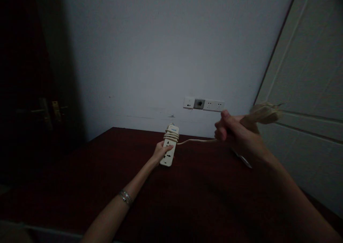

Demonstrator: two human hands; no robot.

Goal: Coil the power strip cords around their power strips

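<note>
Wall sockets [205, 104]: behind, right of power strip [168, 157] | My left hand [159, 152]: fingers gripping power strip | My right hand [238, 132]: right of power strip, fingers curled around cord [197, 140]

Prob. home rm.: dk. red table [128, 146] against pale wall [166, 50], wall skts. [213, 105] above; L, dk. door [25, 64] w/ metal handle [56, 110]; R, pale panelled door or cab. [308, 68]

White power strip [171, 140] over there in the left hand [159, 152], socket side showing, slightly tilted, pale cord [198, 140] wrapped in several turns just beyond the thumb, a slack stretch running across to the right hand [239, 131], blurred beige bundle [266, 113] jutting from that fist.
</note>
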